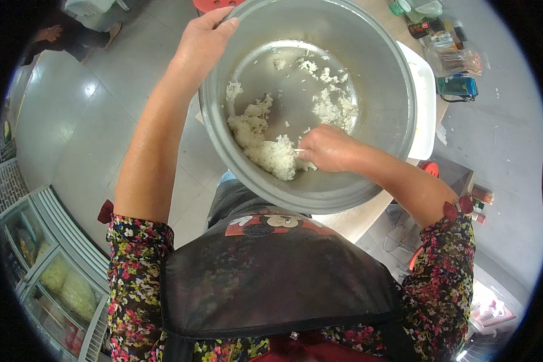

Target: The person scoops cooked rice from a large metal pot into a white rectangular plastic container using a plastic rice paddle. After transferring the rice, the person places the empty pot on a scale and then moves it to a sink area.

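A large grey metal pot [384, 90] with a rolled rim is tilted towards me. My left hand [210, 34] grips its rim at the upper left, thumb over the edge. Inside the pot, my right hand [328, 149] pinches the pale handle of a utensil, probably a rice paddle [298, 150]; its blade is mostly hidden under rice. A clump of cooked white rice [253, 131] lies along the pot's near left wall, around the paddle. More rice [328, 106] sticks to the bottom at the right, above my right hand, with loose grains scattered about.
Behind the pot, a white tray [427, 104] rests on a light table [366, 217]. Jars and a teal bottle [457, 86] stand by the wall at the right. A red stool [212, 4] is at the top. Another person's shoe [113, 34] shows upper left; a glass-topped freezer [50, 267] lower left.
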The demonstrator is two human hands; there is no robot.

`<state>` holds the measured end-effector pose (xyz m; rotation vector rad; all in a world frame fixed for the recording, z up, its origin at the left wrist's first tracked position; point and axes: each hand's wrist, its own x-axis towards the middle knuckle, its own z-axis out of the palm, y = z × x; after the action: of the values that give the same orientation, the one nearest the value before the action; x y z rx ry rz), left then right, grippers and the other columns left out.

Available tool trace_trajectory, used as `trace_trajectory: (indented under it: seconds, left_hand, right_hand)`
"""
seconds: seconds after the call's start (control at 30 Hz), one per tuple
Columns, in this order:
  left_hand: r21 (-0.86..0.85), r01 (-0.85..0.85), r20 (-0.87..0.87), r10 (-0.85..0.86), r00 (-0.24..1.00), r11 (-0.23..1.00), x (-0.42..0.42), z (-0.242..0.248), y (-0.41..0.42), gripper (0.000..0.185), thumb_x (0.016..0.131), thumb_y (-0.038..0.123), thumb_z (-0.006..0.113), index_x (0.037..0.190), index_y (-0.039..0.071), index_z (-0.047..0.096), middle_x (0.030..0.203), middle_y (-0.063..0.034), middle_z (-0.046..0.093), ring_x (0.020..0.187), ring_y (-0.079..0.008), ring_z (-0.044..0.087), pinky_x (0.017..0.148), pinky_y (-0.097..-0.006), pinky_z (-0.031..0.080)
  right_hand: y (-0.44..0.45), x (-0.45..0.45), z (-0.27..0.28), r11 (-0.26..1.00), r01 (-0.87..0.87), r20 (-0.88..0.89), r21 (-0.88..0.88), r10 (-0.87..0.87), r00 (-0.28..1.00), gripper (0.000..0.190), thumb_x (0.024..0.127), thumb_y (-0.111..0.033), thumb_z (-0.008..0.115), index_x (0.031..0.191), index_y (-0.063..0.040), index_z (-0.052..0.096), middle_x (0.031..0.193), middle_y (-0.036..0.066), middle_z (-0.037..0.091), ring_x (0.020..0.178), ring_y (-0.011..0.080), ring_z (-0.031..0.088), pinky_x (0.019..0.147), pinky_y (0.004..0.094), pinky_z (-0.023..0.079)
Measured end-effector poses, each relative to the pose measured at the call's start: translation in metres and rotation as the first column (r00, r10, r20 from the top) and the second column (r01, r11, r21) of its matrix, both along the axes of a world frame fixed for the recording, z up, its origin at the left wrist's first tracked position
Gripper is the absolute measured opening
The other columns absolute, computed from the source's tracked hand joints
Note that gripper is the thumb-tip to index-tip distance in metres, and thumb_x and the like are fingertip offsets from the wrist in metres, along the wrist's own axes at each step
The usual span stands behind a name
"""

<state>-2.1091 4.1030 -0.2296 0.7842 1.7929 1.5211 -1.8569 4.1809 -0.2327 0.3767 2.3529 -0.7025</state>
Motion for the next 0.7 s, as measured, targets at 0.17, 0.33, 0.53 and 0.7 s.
trace_trajectory:
  seconds: [0.17, 0.33, 0.53, 0.7]
  left_hand:
    - [-0.019, 0.003, -0.023, -0.004, 1.0, 1.0, -0.003, -0.005, 0.001, 0.034, 0.092, 0.02, 0.053, 0.121, 0.002, 0.057, 0.103, -0.0051, 0.063, 0.092, -0.0121, 0.057, 0.083, -0.0262, 0.044]
    - [-0.015, 0.003, -0.025, -0.003, 1.0, 1.0, -0.004, -0.005, 0.003, 0.034, 0.09, 0.02, 0.052, 0.119, 0.002, 0.057, 0.1, -0.0063, 0.063, 0.092, -0.0136, 0.056, 0.083, -0.0275, 0.044]
    - [-0.073, -0.018, -0.047, 0.015, 0.999, 0.997, 0.004, 0.018, 0.005, 0.035, 0.089, 0.018, 0.052, 0.118, 0.0, 0.057, 0.099, -0.0058, 0.063, 0.092, -0.0125, 0.056, 0.084, -0.0267, 0.043]
    - [-0.044, -0.027, -0.19, 0.019, 0.982, 0.999, -0.017, -0.013, 0.004, 0.035, 0.089, 0.018, 0.053, 0.118, -0.001, 0.057, 0.101, -0.0052, 0.062, 0.092, -0.0127, 0.055, 0.083, -0.0257, 0.043]
  right_hand:
    - [0.012, 0.0, 0.006, 0.966, 0.121, -0.044, -0.229, -0.134, 0.99, 0.019, 0.084, -0.018, 0.058, 0.083, 0.0, 0.065, 0.074, 0.016, 0.062, 0.069, 0.0304, 0.058, 0.066, 0.0412, 0.045]
    - [0.027, 0.004, 0.009, 0.816, 0.334, 0.016, -0.473, -0.371, 0.928, 0.021, 0.086, -0.019, 0.059, 0.089, 0.001, 0.066, 0.067, 0.008, 0.059, 0.06, 0.0176, 0.051, 0.059, 0.0339, 0.043]
    - [0.056, 0.008, 0.039, 0.66, 0.461, 0.114, -0.593, -0.498, 0.859, 0.022, 0.088, -0.018, 0.059, 0.09, 0.002, 0.066, 0.068, 0.003, 0.056, 0.059, 0.0085, 0.045, 0.054, 0.0244, 0.039]
    - [0.097, 0.035, 0.097, 0.526, 0.551, 0.163, -0.648, -0.61, 0.775, 0.021, 0.088, -0.018, 0.061, 0.09, 0.002, 0.065, 0.06, -0.001, 0.048, 0.053, 0.0045, 0.037, 0.044, 0.0206, 0.027]
